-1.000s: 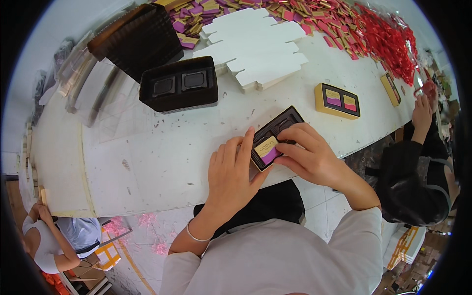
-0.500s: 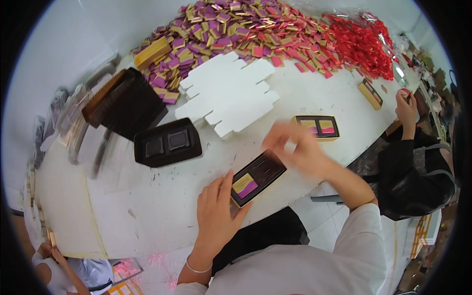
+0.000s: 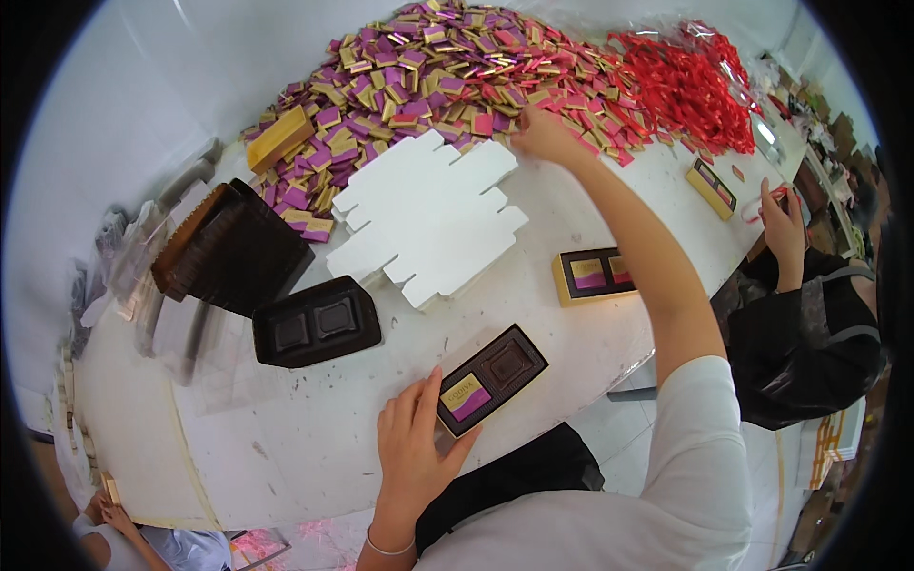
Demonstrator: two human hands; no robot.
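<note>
My left hand (image 3: pixel 416 440) grips the near-left end of a small gift box (image 3: pixel 514 388), fingers along one side and thumb along the other. Inside the box is a dark two-cell tray. One cell holds a gold-and-purple wrapped chocolate (image 3: pixel 465 396); the other cell (image 3: pixel 506 363) has nothing in it. My right arm stretches far across the table, and my right hand (image 3: pixel 548 136) is at the near edge of a heap of wrapped chocolates (image 3: pixel 405 81). Its fingers are bent together there, and what they hold, if anything, is hidden.
A filled gift box (image 3: pixel 574 291) sits partly under my right forearm. White flat cartons (image 3: pixel 433 214) lie mid-table, with dark plastic trays (image 3: pixel 319 324) to their left. Red ribbons (image 3: pixel 690 90) are heaped at the far right. A co-worker's hand (image 3: pixel 783 228) is at the right edge.
My right hand has moved from above the gift box to the chocolate heap, uncovering the box's second cell. My left hand keeps its hold on the box.
</note>
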